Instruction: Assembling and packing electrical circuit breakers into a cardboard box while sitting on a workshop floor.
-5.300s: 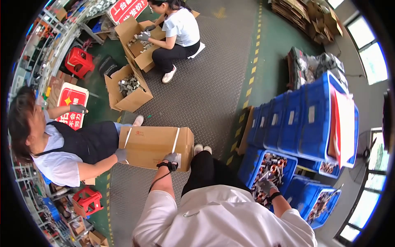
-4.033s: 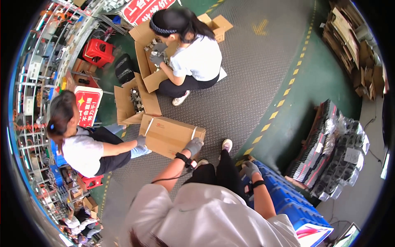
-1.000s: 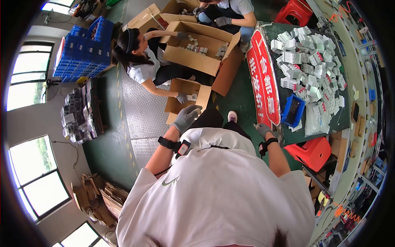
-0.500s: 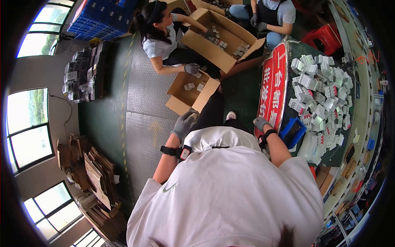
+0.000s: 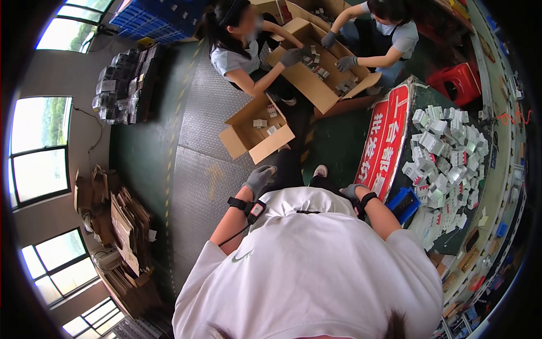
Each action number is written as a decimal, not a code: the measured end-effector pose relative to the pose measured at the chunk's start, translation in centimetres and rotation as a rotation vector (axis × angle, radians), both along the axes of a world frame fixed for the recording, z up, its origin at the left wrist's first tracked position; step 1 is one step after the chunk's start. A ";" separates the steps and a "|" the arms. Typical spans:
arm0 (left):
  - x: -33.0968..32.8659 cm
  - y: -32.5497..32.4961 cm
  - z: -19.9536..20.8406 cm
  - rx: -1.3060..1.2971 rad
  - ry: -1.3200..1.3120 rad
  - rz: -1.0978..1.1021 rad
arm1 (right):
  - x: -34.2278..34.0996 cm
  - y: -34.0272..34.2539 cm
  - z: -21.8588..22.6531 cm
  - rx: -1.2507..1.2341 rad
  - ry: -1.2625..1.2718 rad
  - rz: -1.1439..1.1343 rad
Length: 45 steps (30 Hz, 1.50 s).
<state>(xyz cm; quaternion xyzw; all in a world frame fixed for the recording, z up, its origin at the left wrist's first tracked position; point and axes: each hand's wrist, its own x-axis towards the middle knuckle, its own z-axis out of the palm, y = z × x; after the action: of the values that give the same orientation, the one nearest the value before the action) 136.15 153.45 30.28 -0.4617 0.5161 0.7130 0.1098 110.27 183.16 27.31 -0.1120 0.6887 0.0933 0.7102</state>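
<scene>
The open carton [image 5: 244, 121], at twelve o'clock from the left hand [image 5: 259, 179], looked light but stiff, best lifted by opposite walls, not loose flaps [image 5: 272, 148]; left fingers curled loosely, contents unclear, while the right hand's [image 5: 352, 192], at four o'clock from the carton, could not be told.

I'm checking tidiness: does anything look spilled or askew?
Two untidy spots: white parts lie in a jumbled heap on the table at right, facing different ways, and flattened cardboard at left is stacked unevenly, edges out of line.
</scene>
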 end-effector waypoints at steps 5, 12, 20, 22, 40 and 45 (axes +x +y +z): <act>1.1 -1.1 -4.2 -0.249 -0.265 -0.503 | -0.6 -3.7 3.1 0.073 -0.165 -0.119; -0.8 -6.2 -7.6 -0.133 -0.125 -0.428 | -1.4 -6.8 -4.4 -0.191 -0.062 0.438; -5.3 -14.6 -9.3 0.098 0.118 0.216 | -6.8 -8.5 3.8 -0.123 -0.323 0.415; -6.1 -16.2 -9.8 0.242 0.155 0.334 | -6.8 -10.0 4.3 -0.111 -0.498 0.502; -24.2 -17.5 -28.5 0.451 0.278 0.421 | -35.2 -30.9 -29.3 -0.479 0.784 0.259; -29.1 -17.4 -36.2 0.372 0.261 0.330 | -40.9 -35.0 -37.9 -0.371 0.679 0.445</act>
<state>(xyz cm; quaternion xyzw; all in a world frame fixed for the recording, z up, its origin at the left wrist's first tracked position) 107.01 136.06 -5.97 -0.4158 0.3039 0.8571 0.0076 69.38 148.16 -10.58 -0.3460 0.8471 0.1503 0.3744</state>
